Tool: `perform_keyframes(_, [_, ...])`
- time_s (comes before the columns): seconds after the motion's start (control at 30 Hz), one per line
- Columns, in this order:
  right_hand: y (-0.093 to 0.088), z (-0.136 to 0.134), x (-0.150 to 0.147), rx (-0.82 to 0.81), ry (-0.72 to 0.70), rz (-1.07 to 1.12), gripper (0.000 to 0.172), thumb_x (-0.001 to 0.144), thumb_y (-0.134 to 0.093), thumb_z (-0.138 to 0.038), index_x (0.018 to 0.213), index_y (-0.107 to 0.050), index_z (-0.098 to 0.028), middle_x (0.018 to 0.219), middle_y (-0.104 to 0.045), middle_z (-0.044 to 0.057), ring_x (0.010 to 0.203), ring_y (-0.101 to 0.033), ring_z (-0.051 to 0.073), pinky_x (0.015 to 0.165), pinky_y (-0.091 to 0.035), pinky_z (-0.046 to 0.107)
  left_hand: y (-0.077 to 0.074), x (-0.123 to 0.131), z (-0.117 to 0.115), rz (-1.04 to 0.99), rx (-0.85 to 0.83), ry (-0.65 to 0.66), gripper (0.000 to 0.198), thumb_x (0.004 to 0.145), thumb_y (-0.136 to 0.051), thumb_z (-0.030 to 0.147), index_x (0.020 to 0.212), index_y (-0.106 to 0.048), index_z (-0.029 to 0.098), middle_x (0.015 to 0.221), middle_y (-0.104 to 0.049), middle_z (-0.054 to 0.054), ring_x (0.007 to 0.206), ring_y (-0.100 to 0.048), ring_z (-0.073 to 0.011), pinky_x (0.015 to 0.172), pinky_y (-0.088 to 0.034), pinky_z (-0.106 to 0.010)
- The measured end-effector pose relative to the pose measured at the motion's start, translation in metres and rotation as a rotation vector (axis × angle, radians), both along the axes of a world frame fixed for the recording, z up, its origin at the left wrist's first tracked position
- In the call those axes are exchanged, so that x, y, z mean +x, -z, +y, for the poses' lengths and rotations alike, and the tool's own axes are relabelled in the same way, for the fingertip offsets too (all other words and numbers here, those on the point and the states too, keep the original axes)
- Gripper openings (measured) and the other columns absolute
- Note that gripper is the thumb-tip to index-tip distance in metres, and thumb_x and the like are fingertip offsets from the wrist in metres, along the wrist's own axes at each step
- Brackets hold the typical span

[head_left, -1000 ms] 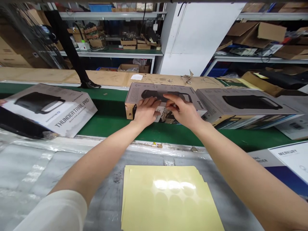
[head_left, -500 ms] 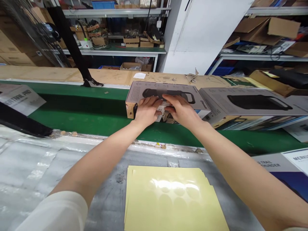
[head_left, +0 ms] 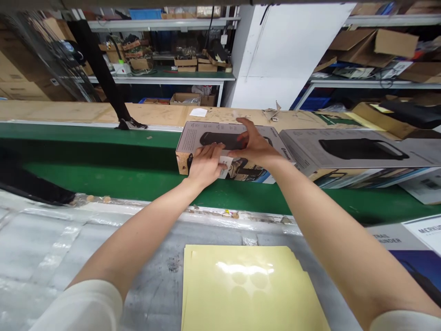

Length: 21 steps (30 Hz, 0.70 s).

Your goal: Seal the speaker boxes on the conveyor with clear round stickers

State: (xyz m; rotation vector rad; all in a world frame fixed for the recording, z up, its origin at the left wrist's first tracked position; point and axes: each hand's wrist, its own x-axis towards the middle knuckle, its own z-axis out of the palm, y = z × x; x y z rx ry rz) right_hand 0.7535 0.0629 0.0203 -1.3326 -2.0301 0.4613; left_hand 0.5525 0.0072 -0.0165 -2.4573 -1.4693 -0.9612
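A grey printed carton [head_left: 241, 128] with a picture of a black device on top sits on the green conveyor belt [head_left: 138, 177]. My left hand [head_left: 206, 163] rests on its front upper edge, the fingers laid across the top and the thumb at the front face. Beside that thumb a white label [head_left: 225, 166] shows on the carton's front. My right hand [head_left: 257, 145] is over the carton's top, index finger raised and spread from the thumb, with nothing visible held in it. Some of its fingers are hidden.
A second similar carton [head_left: 358, 145] stands right of the first, close against it. Yellow sticker sheets [head_left: 255, 285] lie on the grey bench [head_left: 151, 257] before me. Another box [head_left: 413, 248] is at the right edge. Black posts [head_left: 99, 69] rise at left.
My right hand has lifted from the carton's front edge and spread its fingers over the top. My left hand stays on the carton. The box at far left has left view.
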Motion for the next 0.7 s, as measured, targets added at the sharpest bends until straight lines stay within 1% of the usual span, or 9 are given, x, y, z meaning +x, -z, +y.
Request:
perform_keyframes(0.07, [-0.006, 0.012, 0.004, -0.014, 0.012, 0.033, 0.098, 0.068, -0.089, -0.025, 0.153, -0.040, -0.030, 0.092, -0.061, 0.000, 0.069, -0.060, 0.018, 0.064, -0.054, 0.034, -0.008, -0.006, -0.001, -0.014, -0.038, 0.030, 0.048, 0.089, -0.077, 0.022, 0.135, -0.062, 0.016, 0.139, -0.067, -0.018, 0.135, -0.060, -0.0335, 0.111, -0.046, -0.049])
perform_keyframes(0.17, [-0.009, 0.022, 0.006, 0.098, 0.063, 0.140, 0.082, 0.068, -0.084, -0.019, 0.143, -0.050, -0.029, 0.083, -0.057, -0.004, 0.065, -0.056, 0.016, 0.064, -0.052, 0.033, -0.027, -0.029, 0.007, -0.145, -0.120, 0.106, 0.033, 0.094, -0.071, 0.021, 0.127, -0.068, 0.020, 0.130, -0.073, -0.011, 0.125, -0.068, -0.0275, 0.107, -0.052, -0.042])
perform_keyframes(0.27, [-0.014, 0.029, -0.010, 0.205, 0.066, 0.247, 0.047, 0.076, -0.078, -0.023, 0.120, -0.063, -0.027, 0.076, -0.053, -0.005, 0.066, -0.055, 0.016, 0.068, -0.052, 0.032, -0.043, -0.064, 0.025, -0.616, -0.181, -0.042, 0.043, 0.090, -0.076, 0.029, 0.132, -0.065, 0.022, 0.136, -0.070, -0.010, 0.131, -0.063, -0.0276, 0.113, -0.048, -0.040])
perform_keyframes(0.33, [-0.021, 0.033, -0.034, 0.223, 0.008, 0.274, 0.020, 0.077, -0.077, -0.024, 0.095, -0.069, -0.024, 0.080, -0.057, -0.001, 0.072, -0.058, 0.017, 0.073, -0.053, 0.033, -0.044, -0.084, 0.037, -0.991, -0.395, -0.121, 0.058, 0.080, -0.083, 0.029, 0.134, -0.063, 0.019, 0.138, -0.068, -0.013, 0.135, -0.060, -0.0319, 0.114, -0.047, -0.043])
perform_keyframes(0.37, [-0.025, 0.035, -0.048, 0.211, -0.045, 0.276, 0.013, 0.076, -0.078, -0.023, 0.085, -0.069, -0.023, 0.086, -0.061, 0.001, 0.077, -0.060, 0.017, 0.074, -0.053, 0.033, -0.041, -0.090, 0.041, -1.125, -0.546, -0.097, 0.060, 0.077, -0.084, 0.027, 0.132, -0.064, 0.017, 0.133, -0.071, -0.015, 0.130, -0.064, -0.0334, 0.110, -0.050, -0.045])
perform_keyframes(0.43, [-0.034, 0.040, -0.079, 0.115, -0.191, 0.275, 0.012, 0.074, -0.081, -0.023, 0.074, -0.069, -0.021, 0.093, -0.067, 0.005, 0.084, -0.064, 0.019, 0.076, -0.054, 0.034, -0.031, -0.098, 0.048, -1.301, -0.801, 0.037, 0.052, 0.073, -0.080, 0.022, 0.124, -0.068, 0.014, 0.116, -0.077, -0.014, 0.111, -0.073, -0.0331, 0.098, -0.056, -0.045])
perform_keyframes(0.47, [-0.037, 0.043, -0.094, 0.028, -0.268, 0.283, 0.013, 0.073, -0.082, -0.023, 0.074, -0.069, -0.021, 0.091, -0.069, 0.005, 0.084, -0.065, 0.020, 0.075, -0.054, 0.034, -0.026, -0.100, 0.050, -1.359, -0.868, 0.107, 0.049, 0.071, -0.078, 0.019, 0.119, -0.070, 0.014, 0.107, -0.079, -0.013, 0.101, -0.075, -0.0316, 0.091, -0.058, -0.043])
perform_keyframes(0.57, [-0.040, 0.058, -0.132, -0.238, -0.404, 0.348, 0.020, 0.072, -0.087, -0.024, 0.074, -0.067, -0.020, 0.071, -0.067, 0.001, 0.068, -0.062, 0.018, 0.066, -0.053, 0.033, -0.013, -0.102, 0.053, -1.533, -0.953, 0.234, 0.048, 0.063, -0.075, 0.012, 0.111, -0.072, 0.016, 0.091, -0.079, -0.006, 0.083, -0.076, -0.0266, 0.080, -0.057, -0.037])
perform_keyframes(0.7, [-0.034, 0.080, -0.165, -0.294, -0.394, 0.375, 0.026, 0.070, -0.083, -0.011, 0.080, -0.062, -0.021, 0.066, -0.065, -0.003, 0.060, -0.059, 0.015, 0.056, -0.047, 0.027, -0.007, -0.105, 0.057, -1.633, -0.975, 0.279, 0.047, 0.060, -0.074, 0.009, 0.107, -0.072, 0.018, 0.090, -0.079, -0.005, 0.083, -0.075, -0.0264, 0.077, -0.055, -0.035])
